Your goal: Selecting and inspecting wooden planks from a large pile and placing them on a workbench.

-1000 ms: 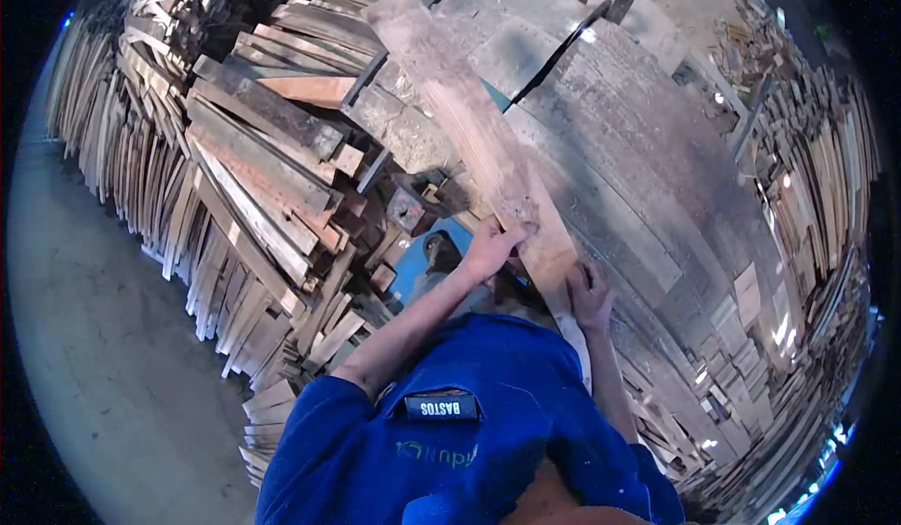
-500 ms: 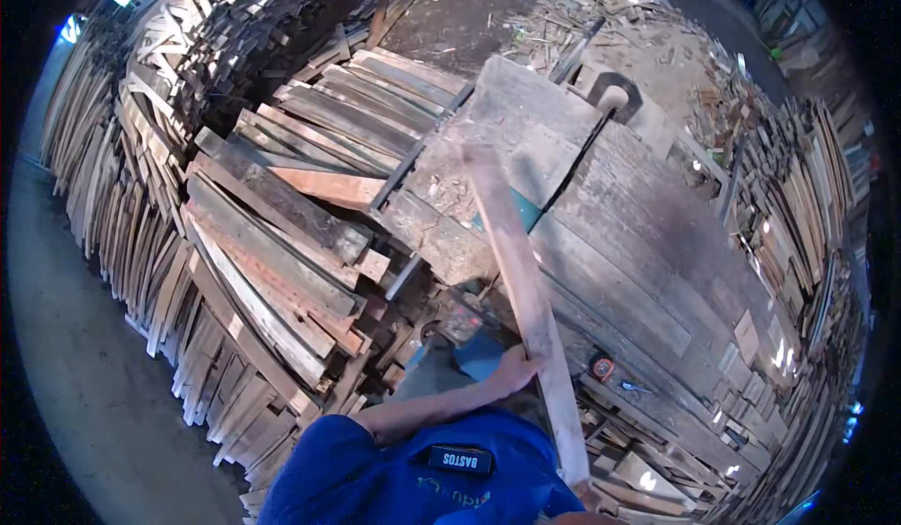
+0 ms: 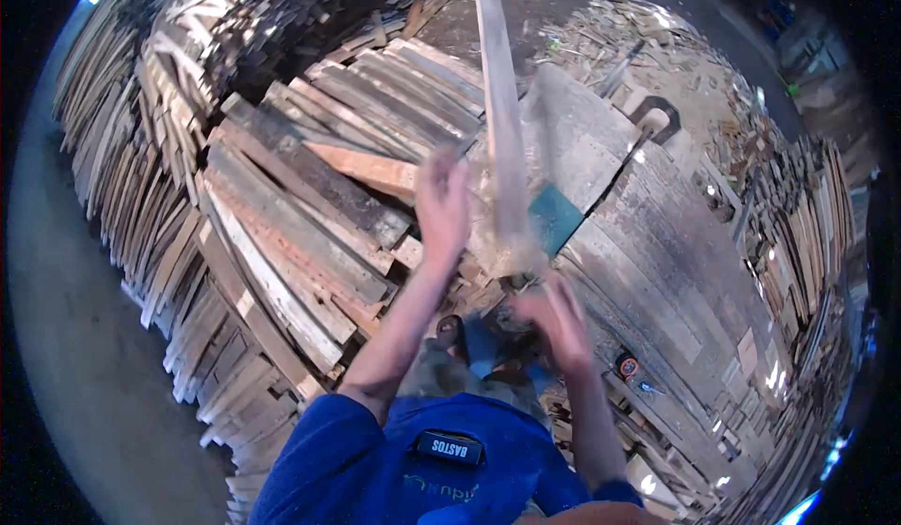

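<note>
Long pale plank standing upright between left hand and right hand, above stacked boards. Blurred; either grip on it impossible to tell, fingers seemingly spread

Cool, fairly bright daylight is falling from above, washing out the pale sawdust-covered ground at the top and glinting off board ends along the right rim. Motion is smearing both raised bare hands, left and right, and the long pale wooden plank. The fisheye lens is bending the stacked weathered grey-brown boards toward a black, vignetted border.
</note>
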### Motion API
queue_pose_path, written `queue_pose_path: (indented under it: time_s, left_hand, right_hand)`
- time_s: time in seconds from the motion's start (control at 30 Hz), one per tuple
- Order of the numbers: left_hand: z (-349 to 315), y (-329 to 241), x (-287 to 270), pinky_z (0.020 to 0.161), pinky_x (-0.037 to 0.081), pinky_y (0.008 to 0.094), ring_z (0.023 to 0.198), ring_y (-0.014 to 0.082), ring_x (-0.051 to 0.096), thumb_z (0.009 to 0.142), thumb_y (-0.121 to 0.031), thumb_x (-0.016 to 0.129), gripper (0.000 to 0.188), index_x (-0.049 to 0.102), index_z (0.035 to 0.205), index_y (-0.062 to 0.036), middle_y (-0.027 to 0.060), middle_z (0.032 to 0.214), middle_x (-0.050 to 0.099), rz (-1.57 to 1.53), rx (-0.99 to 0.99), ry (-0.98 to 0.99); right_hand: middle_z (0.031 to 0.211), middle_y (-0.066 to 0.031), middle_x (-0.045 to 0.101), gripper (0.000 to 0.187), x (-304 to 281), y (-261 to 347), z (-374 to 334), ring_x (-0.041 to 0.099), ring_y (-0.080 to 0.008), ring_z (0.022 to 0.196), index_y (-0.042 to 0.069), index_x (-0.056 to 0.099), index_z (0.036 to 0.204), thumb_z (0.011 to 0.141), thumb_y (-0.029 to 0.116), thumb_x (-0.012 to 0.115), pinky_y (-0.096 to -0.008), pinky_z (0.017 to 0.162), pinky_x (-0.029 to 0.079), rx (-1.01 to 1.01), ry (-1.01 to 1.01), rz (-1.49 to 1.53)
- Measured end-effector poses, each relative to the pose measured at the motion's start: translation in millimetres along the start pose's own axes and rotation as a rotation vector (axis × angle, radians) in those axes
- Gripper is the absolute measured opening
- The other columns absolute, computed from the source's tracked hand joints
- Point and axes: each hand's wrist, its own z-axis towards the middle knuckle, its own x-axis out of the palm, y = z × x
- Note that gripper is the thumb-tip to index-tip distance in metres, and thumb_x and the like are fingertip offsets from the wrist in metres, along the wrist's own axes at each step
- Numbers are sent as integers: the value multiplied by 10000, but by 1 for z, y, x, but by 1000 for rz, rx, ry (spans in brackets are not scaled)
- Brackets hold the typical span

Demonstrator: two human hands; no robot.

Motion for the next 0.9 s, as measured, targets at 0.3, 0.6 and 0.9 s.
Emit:
queue_pose_path:
  time_s: [0.3, 0.6, 0.9]
  left_hand:
    - [-123, 99, -189, 784, 530, 314, 833, 178, 673, 941, -295, 662, 439, 599, 1247, 14, 99, 930, 700, 294, -368, 152]
    - [-311, 339, -339, 650, 554, 380, 707, 242, 714, 841, -415, 711, 462, 728, 1083, -22, 163, 872, 733, 336, -1123, -265]
    - [-184, 440, -327, 622, 528, 356, 723, 222, 679, 891, -453, 660, 517, 667, 1088, 25, 140, 872, 713, 102, -1067, -453]
  right_hand:
    - [1084, -198, 699, 465, 120, 32, 139, 675, -276, 1001, 39, 624, 1289, 930, 333, 656, -377, 881, 508, -516, 341, -815]
    - [1253, -190, 623, 533, 54, -133, 110, 583, -391, 1161, 80, 642, 1226, 933, 520, 578, -499, 934, 467, -418, 164, -1602]
    - [1018, -157, 705, 395, 67, -132, 123, 675, -373, 927, 82, 734, 1031, 933, 452, 638, -456, 783, 527, -383, -112, -1607]
